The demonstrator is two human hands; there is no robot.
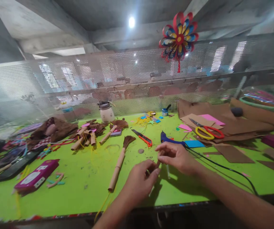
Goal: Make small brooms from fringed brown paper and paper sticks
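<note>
Both hands meet over the green table, fingertips close together around a small brown piece (160, 159), mostly hidden by the fingers. My left hand (143, 178) has thumb and fingers pinched on its lower part. My right hand (175, 156) pinches it from above. A short translucent stick (168, 171) shows below my right hand; whether it is held is unclear. Behind my right hand lies a blue glue gun (169, 138) with a black cord. Left of my hands, a brown paper tube with a fringed end (119, 165) lies on the table.
An orange cutter (146, 140), more tubes (92, 138) and a jar (106, 111) stand or lie farther back. Scissors (206, 132) rest on brown paper (237, 127) at right. Purple box (38, 175) at left. A mesh screen (127, 86) bounds the table (79, 190); a paper flower (179, 38) hangs above.
</note>
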